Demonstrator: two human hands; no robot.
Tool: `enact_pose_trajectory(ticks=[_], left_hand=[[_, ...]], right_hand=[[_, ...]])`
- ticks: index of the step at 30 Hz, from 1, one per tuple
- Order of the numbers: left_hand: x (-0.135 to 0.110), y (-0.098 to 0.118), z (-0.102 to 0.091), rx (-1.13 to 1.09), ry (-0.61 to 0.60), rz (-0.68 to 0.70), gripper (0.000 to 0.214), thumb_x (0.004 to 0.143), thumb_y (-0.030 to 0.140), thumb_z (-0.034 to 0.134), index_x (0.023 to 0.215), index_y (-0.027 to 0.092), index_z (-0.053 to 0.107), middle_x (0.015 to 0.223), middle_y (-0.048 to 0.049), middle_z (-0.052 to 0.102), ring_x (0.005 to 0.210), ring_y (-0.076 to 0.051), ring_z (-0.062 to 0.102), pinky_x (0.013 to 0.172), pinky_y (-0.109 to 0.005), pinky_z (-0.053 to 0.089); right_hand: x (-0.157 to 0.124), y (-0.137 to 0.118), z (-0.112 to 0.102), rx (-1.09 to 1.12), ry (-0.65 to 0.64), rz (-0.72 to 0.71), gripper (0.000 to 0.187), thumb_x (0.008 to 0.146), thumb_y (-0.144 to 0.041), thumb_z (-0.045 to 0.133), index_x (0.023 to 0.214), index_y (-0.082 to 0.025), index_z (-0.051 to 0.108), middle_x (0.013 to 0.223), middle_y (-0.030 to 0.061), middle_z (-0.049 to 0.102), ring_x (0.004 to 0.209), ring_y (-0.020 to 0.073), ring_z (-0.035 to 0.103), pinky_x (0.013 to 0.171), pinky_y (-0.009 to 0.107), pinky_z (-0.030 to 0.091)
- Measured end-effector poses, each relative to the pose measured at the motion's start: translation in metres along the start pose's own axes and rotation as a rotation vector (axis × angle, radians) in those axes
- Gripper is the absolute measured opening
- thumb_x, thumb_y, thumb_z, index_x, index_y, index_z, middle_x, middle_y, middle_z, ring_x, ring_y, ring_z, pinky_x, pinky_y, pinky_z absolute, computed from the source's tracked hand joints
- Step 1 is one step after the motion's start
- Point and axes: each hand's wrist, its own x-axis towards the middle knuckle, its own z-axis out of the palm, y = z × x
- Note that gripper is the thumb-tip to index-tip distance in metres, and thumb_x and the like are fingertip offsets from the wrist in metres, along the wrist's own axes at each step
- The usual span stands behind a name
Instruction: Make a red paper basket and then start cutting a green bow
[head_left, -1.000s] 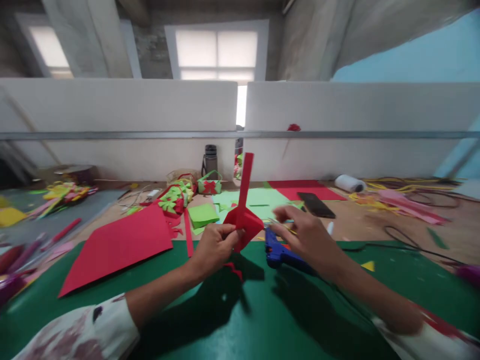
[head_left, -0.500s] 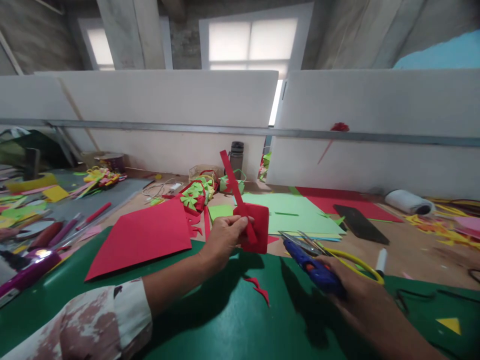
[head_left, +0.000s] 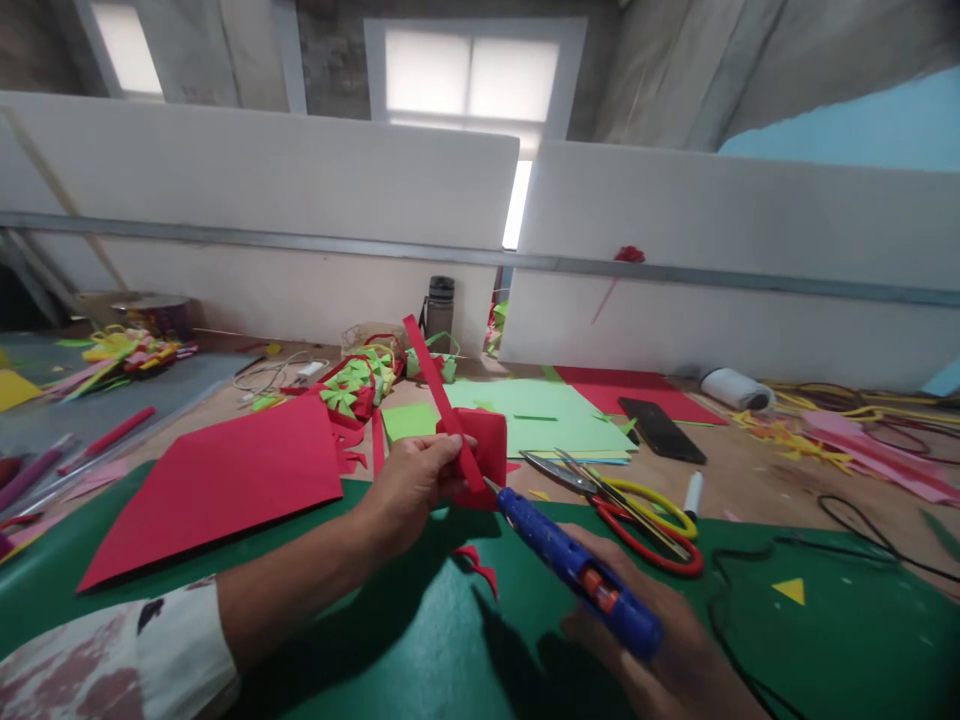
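My left hand (head_left: 411,482) pinches a small folded red paper piece (head_left: 484,448) with a long red strip (head_left: 429,372) sticking up and to the left from it. It is held above the green cutting mat (head_left: 420,640). My right hand (head_left: 660,660) grips a blue glue gun (head_left: 576,572), whose metal tip touches the lower edge of the red paper piece. Small red paper scraps (head_left: 478,565) lie on the mat below the piece.
Two pairs of scissors (head_left: 637,510), a white marker (head_left: 693,492) and a black phone (head_left: 660,430) lie to the right. A large red sheet (head_left: 217,482), light green sheets (head_left: 540,412), paper flowers (head_left: 352,385), a bottle (head_left: 439,305) and a black cable (head_left: 862,520) surround them. White partitions (head_left: 712,260) close the back.
My right hand has lifted the blue glue gun off the table and brought its tip up to the red paper piece. My left hand has tilted the piece, strip leaning left.
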Motion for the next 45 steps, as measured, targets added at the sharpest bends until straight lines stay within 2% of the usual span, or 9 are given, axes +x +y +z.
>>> enact_pose_trajectory(ticks=[6,10,16,23,29,36,42,45], left_hand=[[-0.0014,-0.0022,0.0002,-0.008,-0.033,-0.017,0.015,0.077,0.022,0.060,0.078,0.009,0.067,0.063,-0.0059,0.066,0.055,-0.013,0.061,0.057,-0.025,0.050],[-0.0024,-0.0023,0.0013,-0.014,-0.028,-0.030,0.013,0.077,0.020,0.058,0.077,0.009,0.066,0.064,-0.0066,0.066,0.057,-0.014,0.063,0.060,-0.027,0.051],[-0.0028,-0.0032,0.0025,-0.010,-0.026,-0.052,0.015,0.079,0.018,0.053,0.080,0.008,0.065,0.063,-0.0074,0.066,0.054,-0.016,0.063,0.055,-0.029,0.052],[-0.0027,-0.0038,0.0015,-0.007,-0.035,-0.039,0.015,0.078,0.020,0.056,0.079,0.008,0.065,0.062,-0.0075,0.066,0.053,-0.016,0.062,0.052,-0.027,0.051],[-0.0013,-0.0055,0.0006,-0.005,-0.034,-0.039,0.016,0.076,0.022,0.058,0.079,0.009,0.065,0.064,-0.0080,0.066,0.056,-0.017,0.063,0.055,-0.029,0.052],[-0.0018,-0.0068,0.0010,0.009,-0.034,-0.033,0.018,0.074,0.024,0.060,0.079,0.008,0.066,0.062,-0.0074,0.065,0.054,-0.017,0.062,0.056,-0.030,0.052],[-0.0015,-0.0073,0.0010,0.018,-0.031,-0.034,0.018,0.075,0.023,0.059,0.080,0.007,0.065,0.062,-0.0072,0.065,0.054,-0.016,0.061,0.055,-0.029,0.051],[-0.0015,-0.0074,0.0011,0.022,-0.030,-0.039,0.018,0.076,0.024,0.059,0.080,0.008,0.065,0.064,-0.0075,0.065,0.055,-0.016,0.062,0.057,-0.029,0.051]], right_hand=[[-0.0002,0.0038,0.0015,0.017,-0.086,0.023,0.045,0.079,-0.018,0.054,0.123,-0.022,0.049,0.110,0.0056,0.067,0.096,0.0198,0.066,0.078,0.024,0.053],[0.0002,0.0044,0.0029,0.011,-0.065,0.032,0.044,0.079,-0.020,0.054,0.122,-0.023,0.050,0.110,0.0054,0.068,0.096,0.0208,0.066,0.078,0.025,0.053],[-0.0008,0.0028,0.0027,0.004,-0.071,0.062,0.043,0.078,-0.021,0.054,0.121,-0.019,0.053,0.107,0.0058,0.069,0.092,0.0203,0.067,0.076,0.024,0.054],[-0.0028,0.0040,0.0016,0.007,-0.098,0.075,0.045,0.079,-0.021,0.053,0.123,-0.019,0.051,0.108,0.0059,0.068,0.091,0.0194,0.067,0.075,0.024,0.054],[-0.0038,0.0053,0.0007,-0.020,-0.085,0.061,0.044,0.079,-0.023,0.053,0.123,-0.019,0.053,0.107,0.0066,0.070,0.094,0.0230,0.067,0.075,0.027,0.055],[-0.0036,0.0054,0.0020,-0.007,-0.059,0.053,0.046,0.077,-0.021,0.053,0.123,-0.020,0.054,0.102,0.0059,0.071,0.090,0.0229,0.068,0.074,0.026,0.055],[-0.0020,0.0040,0.0021,0.017,-0.099,0.062,0.047,0.079,-0.023,0.052,0.125,-0.020,0.052,0.102,0.0070,0.070,0.082,0.0211,0.069,0.068,0.025,0.056],[-0.0024,0.0041,0.0020,0.019,-0.099,0.078,0.046,0.079,-0.022,0.052,0.125,-0.019,0.051,0.104,0.0071,0.069,0.087,0.0213,0.068,0.072,0.025,0.055]])
